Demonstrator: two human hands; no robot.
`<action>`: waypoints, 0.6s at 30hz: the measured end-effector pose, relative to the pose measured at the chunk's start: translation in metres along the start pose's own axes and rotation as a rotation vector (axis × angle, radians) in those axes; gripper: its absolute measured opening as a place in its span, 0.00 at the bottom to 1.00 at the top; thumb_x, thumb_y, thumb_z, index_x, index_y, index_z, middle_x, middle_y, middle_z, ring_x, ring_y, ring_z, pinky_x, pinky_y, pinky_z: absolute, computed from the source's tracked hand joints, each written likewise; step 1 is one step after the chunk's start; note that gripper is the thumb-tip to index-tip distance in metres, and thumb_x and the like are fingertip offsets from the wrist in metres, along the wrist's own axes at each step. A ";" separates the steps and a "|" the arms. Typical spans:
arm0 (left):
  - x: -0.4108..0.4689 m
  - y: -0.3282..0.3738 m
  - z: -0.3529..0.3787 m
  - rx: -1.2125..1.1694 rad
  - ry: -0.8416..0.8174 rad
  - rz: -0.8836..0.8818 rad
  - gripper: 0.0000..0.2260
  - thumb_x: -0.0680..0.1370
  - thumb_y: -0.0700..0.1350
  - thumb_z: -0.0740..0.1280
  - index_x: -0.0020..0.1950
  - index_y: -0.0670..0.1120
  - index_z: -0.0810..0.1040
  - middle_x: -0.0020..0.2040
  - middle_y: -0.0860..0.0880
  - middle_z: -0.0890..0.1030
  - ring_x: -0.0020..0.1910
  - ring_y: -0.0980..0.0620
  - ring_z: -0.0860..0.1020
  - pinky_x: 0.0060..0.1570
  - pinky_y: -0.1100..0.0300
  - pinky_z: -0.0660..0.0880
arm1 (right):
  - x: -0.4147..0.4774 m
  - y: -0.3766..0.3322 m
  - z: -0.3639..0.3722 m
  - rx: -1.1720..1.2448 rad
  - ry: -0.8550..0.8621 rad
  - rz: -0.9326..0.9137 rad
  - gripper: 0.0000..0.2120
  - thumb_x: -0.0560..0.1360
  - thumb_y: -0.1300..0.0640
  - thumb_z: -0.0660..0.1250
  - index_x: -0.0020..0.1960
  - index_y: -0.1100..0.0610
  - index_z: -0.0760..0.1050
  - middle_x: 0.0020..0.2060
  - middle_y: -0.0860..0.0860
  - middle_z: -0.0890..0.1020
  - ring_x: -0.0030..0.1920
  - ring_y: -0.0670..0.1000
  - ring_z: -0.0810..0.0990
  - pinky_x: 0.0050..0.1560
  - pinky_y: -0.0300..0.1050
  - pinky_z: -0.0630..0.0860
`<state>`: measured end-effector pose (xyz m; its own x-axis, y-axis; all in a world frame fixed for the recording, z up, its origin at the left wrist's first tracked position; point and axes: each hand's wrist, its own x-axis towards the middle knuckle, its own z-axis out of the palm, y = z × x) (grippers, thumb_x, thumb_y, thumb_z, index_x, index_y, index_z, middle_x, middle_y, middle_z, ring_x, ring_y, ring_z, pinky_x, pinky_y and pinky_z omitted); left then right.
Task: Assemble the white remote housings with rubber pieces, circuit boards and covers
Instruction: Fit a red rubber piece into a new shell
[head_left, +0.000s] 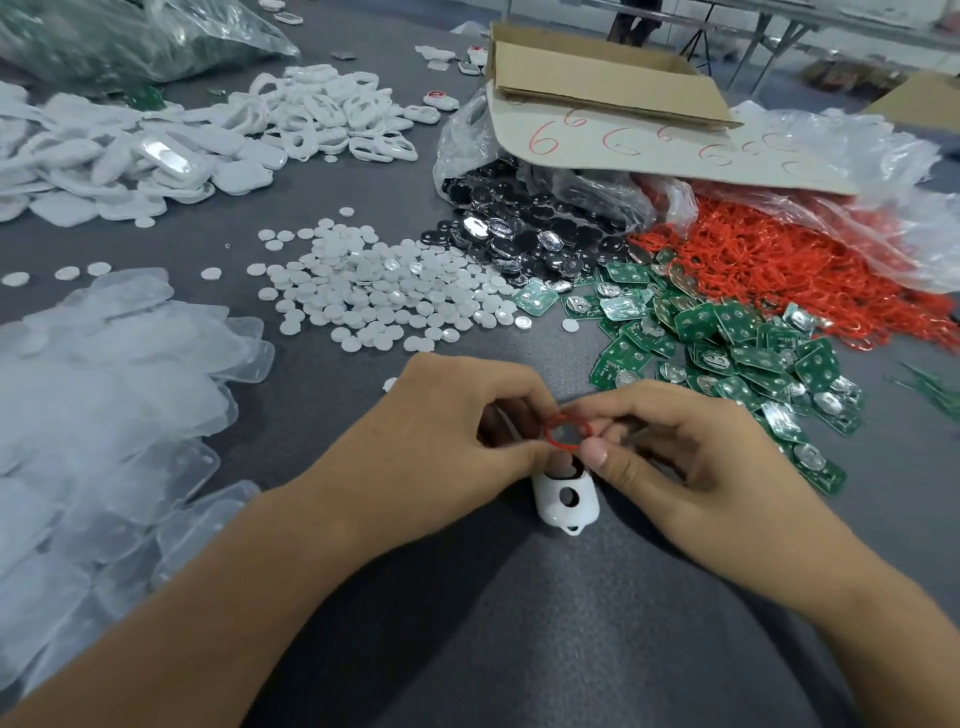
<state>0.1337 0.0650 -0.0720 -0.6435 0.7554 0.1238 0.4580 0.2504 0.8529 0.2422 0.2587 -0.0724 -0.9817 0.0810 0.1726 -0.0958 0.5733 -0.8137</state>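
Note:
A white remote housing (566, 501) with a round hole and a small loop at its near end stands tilted on the dark table (467, 623). My left hand (447, 436) grips its upper part, which my fingers hide. A thin red rubber ring (567, 432) hangs just above the housing, pinched by my right hand (691, 452) between thumb and fingers. My left fingertips touch the ring's left side. Both hands meet in the middle of the table, close to me.
Green circuit boards (727, 338) lie to the right, red rubber rings (779, 260) spill from a plastic bag behind them. Black pieces (519, 228), white discs (374, 286), white housings (322, 109) and clear covers (104, 389) lie in heaps. A cardboard box (597, 78) stands at the back.

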 end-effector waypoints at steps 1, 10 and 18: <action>0.000 0.000 0.000 -0.022 -0.001 -0.007 0.07 0.72 0.51 0.79 0.47 0.55 0.85 0.40 0.57 0.85 0.40 0.57 0.84 0.42 0.59 0.80 | 0.000 0.001 0.001 0.010 0.016 0.006 0.10 0.76 0.60 0.72 0.54 0.49 0.84 0.46 0.50 0.84 0.46 0.53 0.83 0.51 0.54 0.80; 0.006 0.000 0.007 -0.351 0.070 -0.139 0.01 0.78 0.45 0.74 0.47 0.50 0.86 0.41 0.49 0.87 0.38 0.52 0.85 0.41 0.62 0.81 | 0.003 -0.001 0.007 0.001 0.219 -0.078 0.12 0.72 0.57 0.73 0.56 0.52 0.83 0.45 0.47 0.84 0.47 0.49 0.85 0.52 0.44 0.82; 0.006 0.007 0.007 -0.644 0.050 -0.227 0.02 0.74 0.41 0.76 0.45 0.43 0.85 0.39 0.42 0.85 0.37 0.52 0.81 0.38 0.66 0.78 | 0.003 -0.005 0.014 0.120 0.270 -0.053 0.14 0.70 0.67 0.76 0.50 0.50 0.81 0.41 0.48 0.84 0.43 0.51 0.83 0.47 0.46 0.82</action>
<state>0.1376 0.0753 -0.0685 -0.7149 0.6942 -0.0838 -0.1376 -0.0222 0.9902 0.2378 0.2448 -0.0757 -0.8970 0.2764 0.3449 -0.1805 0.4832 -0.8567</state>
